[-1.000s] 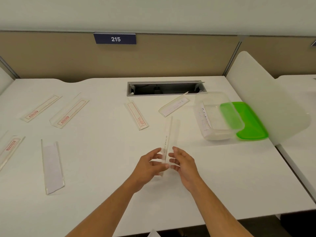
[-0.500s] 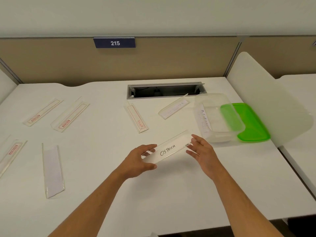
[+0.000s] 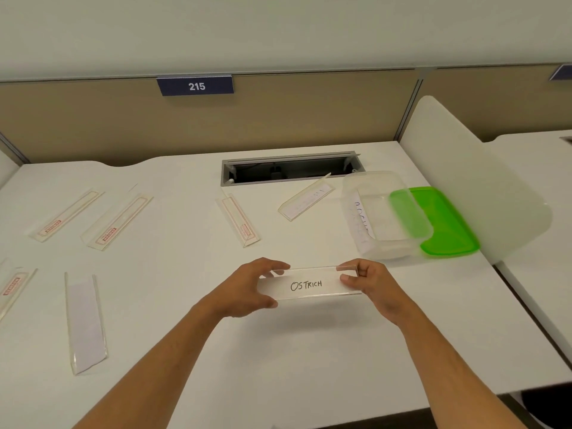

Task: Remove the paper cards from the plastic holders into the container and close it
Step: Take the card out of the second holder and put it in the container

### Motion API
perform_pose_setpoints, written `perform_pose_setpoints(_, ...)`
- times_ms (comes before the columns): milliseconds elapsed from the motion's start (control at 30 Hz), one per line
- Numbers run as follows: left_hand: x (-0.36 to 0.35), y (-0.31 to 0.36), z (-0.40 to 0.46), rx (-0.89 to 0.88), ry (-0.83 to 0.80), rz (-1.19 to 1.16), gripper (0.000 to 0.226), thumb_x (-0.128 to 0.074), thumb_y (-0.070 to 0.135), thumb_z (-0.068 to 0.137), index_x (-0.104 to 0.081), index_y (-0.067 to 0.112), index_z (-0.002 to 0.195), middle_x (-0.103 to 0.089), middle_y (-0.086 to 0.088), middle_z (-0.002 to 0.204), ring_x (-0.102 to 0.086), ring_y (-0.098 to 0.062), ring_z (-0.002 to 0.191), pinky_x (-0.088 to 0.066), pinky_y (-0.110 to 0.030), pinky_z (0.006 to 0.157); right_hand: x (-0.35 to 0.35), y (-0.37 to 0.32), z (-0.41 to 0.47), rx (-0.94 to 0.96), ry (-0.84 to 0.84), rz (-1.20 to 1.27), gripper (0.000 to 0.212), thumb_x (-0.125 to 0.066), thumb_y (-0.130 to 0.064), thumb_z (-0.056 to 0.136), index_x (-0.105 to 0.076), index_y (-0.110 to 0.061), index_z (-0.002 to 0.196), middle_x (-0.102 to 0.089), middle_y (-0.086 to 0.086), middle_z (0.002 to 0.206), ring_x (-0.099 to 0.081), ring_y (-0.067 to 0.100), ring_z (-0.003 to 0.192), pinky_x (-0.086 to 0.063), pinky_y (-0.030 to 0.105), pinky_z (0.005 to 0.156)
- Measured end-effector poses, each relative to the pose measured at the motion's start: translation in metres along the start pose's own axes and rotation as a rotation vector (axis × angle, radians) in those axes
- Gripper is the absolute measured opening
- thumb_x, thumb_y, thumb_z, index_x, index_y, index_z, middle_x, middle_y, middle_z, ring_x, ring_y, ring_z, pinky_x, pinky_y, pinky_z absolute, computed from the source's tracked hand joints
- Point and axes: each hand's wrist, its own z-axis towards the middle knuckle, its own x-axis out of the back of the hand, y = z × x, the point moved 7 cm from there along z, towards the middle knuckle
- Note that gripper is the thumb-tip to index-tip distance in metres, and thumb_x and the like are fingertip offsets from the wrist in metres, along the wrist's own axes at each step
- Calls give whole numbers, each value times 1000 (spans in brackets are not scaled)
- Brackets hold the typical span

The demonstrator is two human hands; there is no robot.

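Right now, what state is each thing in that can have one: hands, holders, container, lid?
Left hand: grips the held holder's left end.
Right hand: pinches its right end.
Clear plastic holder with the OSTRICH card: held level, card still inside.
Clear plastic container: open, a written card inside.
Green plastic lid: off, lying partly under the container.
Clear holder with blank white card: lying flat on the desk.

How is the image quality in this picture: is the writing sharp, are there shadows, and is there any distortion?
Head view: "OSTRICH" on the held holder reads sharply; writing on the card in the container is too faint to read; soft shadows lie under both hands, left hand, right hand; wide-angle bending curves the partition rail.
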Motion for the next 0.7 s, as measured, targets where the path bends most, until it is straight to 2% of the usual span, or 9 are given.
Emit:
perform_pose_setpoints(100, 1, 10, 7, -32, 3, 24, 69, -81, 14, 72, -52, 47, 126, -55, 24, 122, -51, 6, 110, -43, -11, 88, 8, -10, -5, 43, -5, -89, 18, -75, -3, 81, -75, -15, 95, -72, 1, 98, -63, 14, 93, -48, 24, 84)
perform_pose_setpoints(200, 3, 24, 15, -67, 5, 35, 69, -81, 13, 71, -52, 50, 122, -55, 27, 120, -50, 7, 109, -45, -12, 86, 17, -23, -8, 73, -38, -134, 19, -76, -4, 81, -72, -13, 98, -73, 0, 100, -65, 15, 95, -50, 21, 77)
perform_pose_setpoints(333, 4, 48, 30, -121, -7, 27, 71, -82, 12, 70, -52, 55, 117, -56, 27, 119, -50, 6, 109, -49, -15, 84, 27, -45, -13, 105, -93, -342, 38, -82, -33, 72, -71, -22, 107, -71, -8, 112, -63, 12, 99, -47, 28, 88)
perform_pose_setpoints(400, 3, 59, 38, -153, -17, 42, 70, -82, 12, 70, -53, 55, 118, -55, 28, 118, -50, 7, 109, -48, -12, 83, 33, -55, -15, 119, -102, -434, 44, -83, -43, 66, -71, -27, 106, -71, -13, 112, -65, 7, 105, -49, 26, 89)
perform_pose_setpoints(467, 1, 69, 46, -182, -27, 77, 70, -83, 13, 70, -53, 52, 120, -55, 30, 118, -49, 9, 109, -45, -7, 82, 42, -60, -17, 119, -101, -443, 44, -85, -44, 62, -73, -28, 101, -73, -9, 106, -68, 10, 102, -53, 26, 82)
perform_pose_setpoints(533, -2, 77, 55, -199, -33, 110, 69, -83, 15, 72, -54, 51, 122, -53, 32, 117, -48, 11, 109, -42, -5, 82, 53, -63, -18, 120, -89, -434, 44, -87, -41, 61, -75, -26, 100, -75, -5, 103, -70, 14, 99, -55, 32, 86)
perform_pose_setpoints(600, -7, 83, 64, -209, -26, 134, 68, -82, 16, 73, -53, 49, 125, -51, 36, 117, -44, 15, 110, -40, -6, 84, 62, -66, -21, 130, -64, -431, 44, -87, -41, 60, -75, -25, 100, -75, -5, 103, -70, 14, 100, -55, 34, 90)
perform_pose_setpoints(700, -13, 91, 77, -237, 13, 174, 68, -81, 20, 77, -49, 52, 128, -40, 43, 122, -30, 25, 115, -31, -11, 95, 78, -70, -25, 163, 6, -398, 41, -88, -35, 64, -76, -24, 101, -75, -7, 103, -70, 11, 101, -53, 29, 90)
